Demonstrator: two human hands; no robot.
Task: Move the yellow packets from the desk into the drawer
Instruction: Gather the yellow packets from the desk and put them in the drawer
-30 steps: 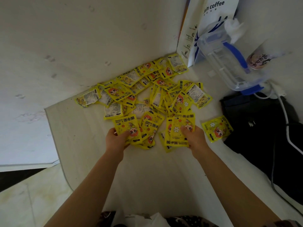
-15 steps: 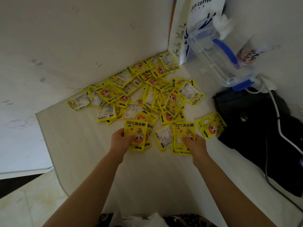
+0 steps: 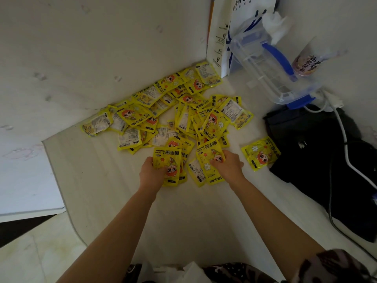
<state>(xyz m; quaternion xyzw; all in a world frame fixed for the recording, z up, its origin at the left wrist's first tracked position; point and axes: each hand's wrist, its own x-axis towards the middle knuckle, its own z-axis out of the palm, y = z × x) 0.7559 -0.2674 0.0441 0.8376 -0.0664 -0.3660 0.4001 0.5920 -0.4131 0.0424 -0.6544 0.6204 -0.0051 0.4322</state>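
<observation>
The yellow packets lay in a loose heap on the desk, fanned out beyond both hands toward the wall, w/ the nearest ones right at the fingertips. One stray packet sat apart, just to the outside of the right hand, its far edge touching a black bag.

Left hand had its fingers curled round a small stack of packets, thumb side on top. Right hand was curled over another few packets, pinning and gripping them against the desk; how many in each hand, couldn't tell.

No drawer was in view from here, so the step looked like gathering, not dropping yet.

To do it well, I'd say: square each stack before lifting, since these glossy packets probably slide off each other. Take modest handfuls vs. big ones, thumb on top and fingers under. Work from the near edge outward so the heap doesn't get shoved into the wall corner. Grab the stray one by the bag on the way.

Further off beyond the right hand stood a clear plastic jug w/ a blue handle, a white paper bag and a white cable — worth keeping elbows off those.
</observation>
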